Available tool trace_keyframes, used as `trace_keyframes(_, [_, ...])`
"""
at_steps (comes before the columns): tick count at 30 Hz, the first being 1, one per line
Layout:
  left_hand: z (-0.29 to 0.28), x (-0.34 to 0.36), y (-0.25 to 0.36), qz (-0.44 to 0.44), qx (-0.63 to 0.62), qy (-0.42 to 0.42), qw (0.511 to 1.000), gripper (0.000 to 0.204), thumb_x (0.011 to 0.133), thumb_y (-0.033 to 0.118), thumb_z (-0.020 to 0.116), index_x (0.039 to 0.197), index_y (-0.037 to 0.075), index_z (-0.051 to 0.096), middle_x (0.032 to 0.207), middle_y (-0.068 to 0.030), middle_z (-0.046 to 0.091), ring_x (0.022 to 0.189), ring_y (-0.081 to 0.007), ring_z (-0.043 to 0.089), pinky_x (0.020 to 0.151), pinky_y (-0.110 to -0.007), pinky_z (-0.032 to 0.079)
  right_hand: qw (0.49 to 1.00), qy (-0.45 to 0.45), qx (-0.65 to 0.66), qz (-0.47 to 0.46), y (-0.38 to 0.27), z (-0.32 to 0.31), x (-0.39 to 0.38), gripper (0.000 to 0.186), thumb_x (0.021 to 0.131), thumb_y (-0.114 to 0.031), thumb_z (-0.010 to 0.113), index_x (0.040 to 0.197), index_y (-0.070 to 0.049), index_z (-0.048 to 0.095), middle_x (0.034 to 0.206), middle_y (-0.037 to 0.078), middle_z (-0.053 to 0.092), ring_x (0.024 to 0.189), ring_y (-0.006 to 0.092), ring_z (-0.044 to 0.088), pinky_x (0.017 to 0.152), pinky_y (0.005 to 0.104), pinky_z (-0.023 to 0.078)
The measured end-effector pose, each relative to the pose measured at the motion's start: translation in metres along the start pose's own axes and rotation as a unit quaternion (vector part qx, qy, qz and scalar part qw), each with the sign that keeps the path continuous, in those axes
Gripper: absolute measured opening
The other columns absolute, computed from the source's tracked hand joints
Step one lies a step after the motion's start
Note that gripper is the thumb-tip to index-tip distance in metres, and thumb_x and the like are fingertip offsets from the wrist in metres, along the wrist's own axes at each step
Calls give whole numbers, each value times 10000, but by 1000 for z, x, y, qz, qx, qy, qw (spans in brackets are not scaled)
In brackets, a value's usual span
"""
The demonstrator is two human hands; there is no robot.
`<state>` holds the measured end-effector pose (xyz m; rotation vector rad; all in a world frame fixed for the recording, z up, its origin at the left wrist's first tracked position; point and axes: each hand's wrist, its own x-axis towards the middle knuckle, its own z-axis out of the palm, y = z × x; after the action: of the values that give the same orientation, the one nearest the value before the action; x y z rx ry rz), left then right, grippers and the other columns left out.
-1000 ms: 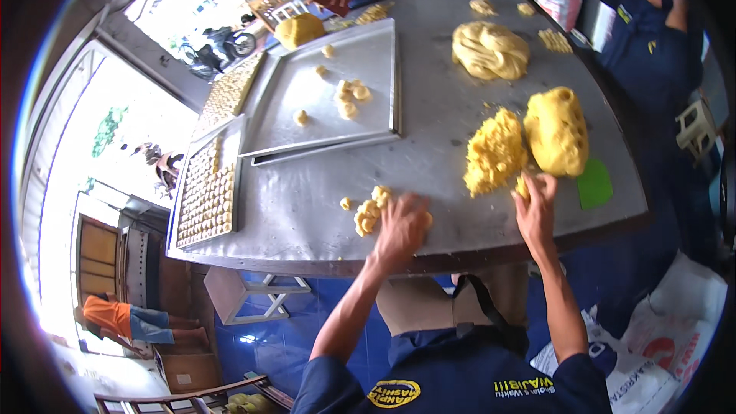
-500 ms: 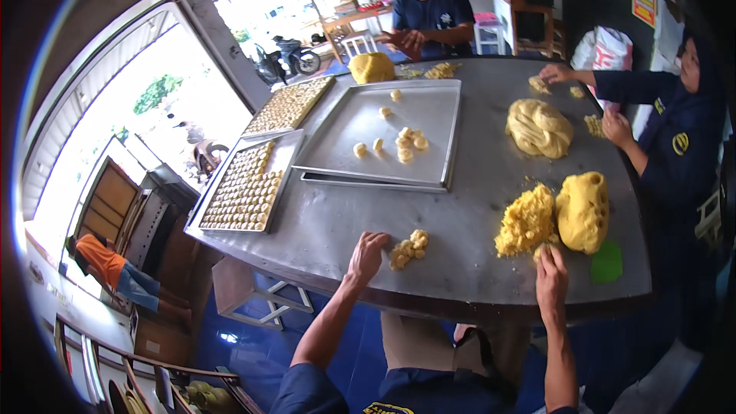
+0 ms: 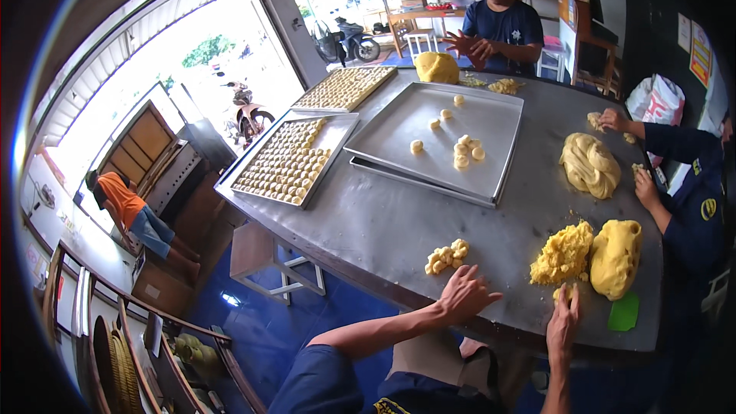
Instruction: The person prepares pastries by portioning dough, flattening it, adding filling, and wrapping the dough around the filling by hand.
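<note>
The right hand (image 3: 563, 323) points away from the body, its forearm rising almost straight; its grip is narrow, pinching a small yellow lump (image 3: 558, 294). The left hand (image 3: 464, 295) is palm down near the tabletop's near edge, its forearm slanting in from the lower left; its grip is loosely wide, the fingers fanned out toward the right hand, and the underside is hidden.

Half a second ago the left hand was on the left of the pile of dough pieces (image 3: 447, 257); now it is on the near side, toward the right. The right hand remains beside the crumbly yellow mound (image 3: 563, 251). The view has also turned leftward.

The pile sits just beyond the left grip and slightly left of it, its long axis slanting away and rightward. The crumbly mound lies just past the right grip, its far end leaning right. To that grip's right, beside the mound, is a smooth yellow dough block (image 3: 616, 259), its length running away from the body; a green scraper (image 3: 624, 313) lies on the near side of it. Farther beyond the right grip, pale twisted dough (image 3: 589, 165) rests on the tabletop (image 3: 391, 230). Well beyond the left grip, a metal tray (image 3: 399, 126) bears a few dough balls (image 3: 416, 146); left of that, a smaller tray (image 3: 333, 146) holds rows of pieces.
</note>
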<state>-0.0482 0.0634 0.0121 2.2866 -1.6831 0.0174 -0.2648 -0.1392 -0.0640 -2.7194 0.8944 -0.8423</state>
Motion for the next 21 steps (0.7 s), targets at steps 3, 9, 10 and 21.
trace_keyframes(3, [-1, 29, -9, -27, 15, 24, 999, 365, 985, 363, 640, 1052, 4, 666, 1044, -132, 686, 1137, -349, 598, 1036, -485, 446, 991, -66, 106, 52, -7, -18, 21, 464, 898, 10, 709, 1356, 18, 638, 1399, 231, 571, 1242, 422, 579, 1050, 463, 483])
trace_keyframes(9, [74, 48, -34, 17, 27, 166, 986, 435, 956, 380, 614, 1134, -17, 604, 1226, -200, 541, 1279, -354, 464, 1144, -615, 288, 994, -3, 101, 42, 7, 4, 41, 401, 819, 21, 746, 1218, 42, 713, 1189, 192, 676, 1127, 385, 618, 980, 445, 516])
trace_keyframes(10, [75, 50, -35, 26, 29, 170, 985, 451, 936, 373, 621, 1150, -22, 594, 1272, -217, 505, 1299, -359, 445, 1156, -639, 254, 994, -2, 106, 37, 6, 5, 41, 367, 801, 31, 744, 1168, 48, 733, 1151, 190, 683, 1101, 381, 622, 965, 446, 520])
trace_keyframes(21, [66, 61, -48, 22, 44, 186, 981, 482, 909, 403, 569, 1161, -7, 586, 1244, -190, 523, 1305, -353, 457, 1153, -646, 237, 997, -31, 35, -63, 24, -10, 51, 378, 871, 58, 642, 1249, 69, 631, 1244, 268, 568, 1150, 441, 574, 1008, 490, 483])
